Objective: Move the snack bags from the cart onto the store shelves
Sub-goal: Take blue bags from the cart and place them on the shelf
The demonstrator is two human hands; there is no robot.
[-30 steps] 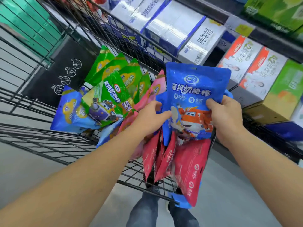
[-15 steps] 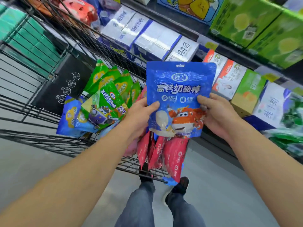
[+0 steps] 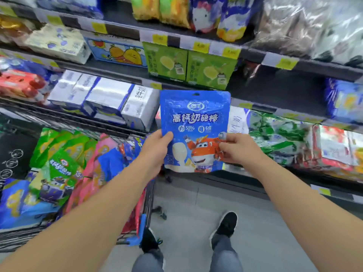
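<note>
A blue snack bag with a cartoon plane on it stands upright in front of me, held by both hands. My left hand grips its lower left edge, thumb on the front. My right hand pinches its lower right edge. The bag hangs in front of the store shelves, to the right of the cart. The wire cart at the left holds several more snack bags: green bags, pink bags and blue bags.
The shelves carry white milk cartons, green boxes, green and red packs lower right, and plastic-wrapped goods top right. A dark gap opens on the shelf right of the green boxes. My feet stand on grey floor.
Both hands lifted the blue bag out of the cart and carried it right and up toward the shelves. My view swung up from the cart to the shelving.
</note>
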